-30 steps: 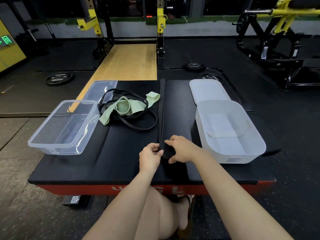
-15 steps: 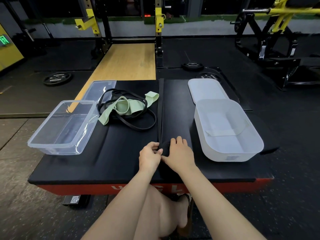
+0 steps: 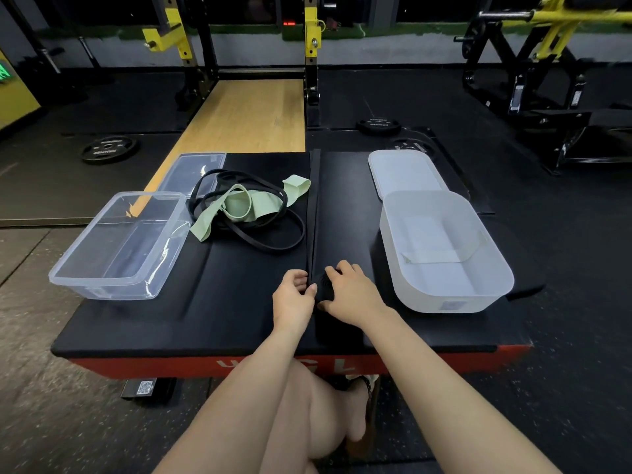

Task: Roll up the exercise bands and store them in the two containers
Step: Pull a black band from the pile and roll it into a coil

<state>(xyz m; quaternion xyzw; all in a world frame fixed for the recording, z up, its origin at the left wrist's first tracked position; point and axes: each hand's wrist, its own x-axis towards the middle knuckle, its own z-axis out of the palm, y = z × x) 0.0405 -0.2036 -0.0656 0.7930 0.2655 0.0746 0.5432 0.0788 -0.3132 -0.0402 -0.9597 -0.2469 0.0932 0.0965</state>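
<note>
A wide black band lies stretched down the middle of the black platform, its near end wound into a small black roll. My right hand curls over the roll, thumb below it. My left hand pinches the roll's left side. A tangle of thin black bands and a pale green band lies at the middle left. A clear plastic container stands at the left, a white container at the right.
The clear lid lies behind the clear container and the white lid behind the white one. Weight plates lie on the gym floor beyond, with racks and a wooden lifting platform. My knees are under the platform's near edge.
The roll has crept a little farther up the band. My right hand shifted from flat on top of the roll to curled round it again; my left hand stayed at its side.
</note>
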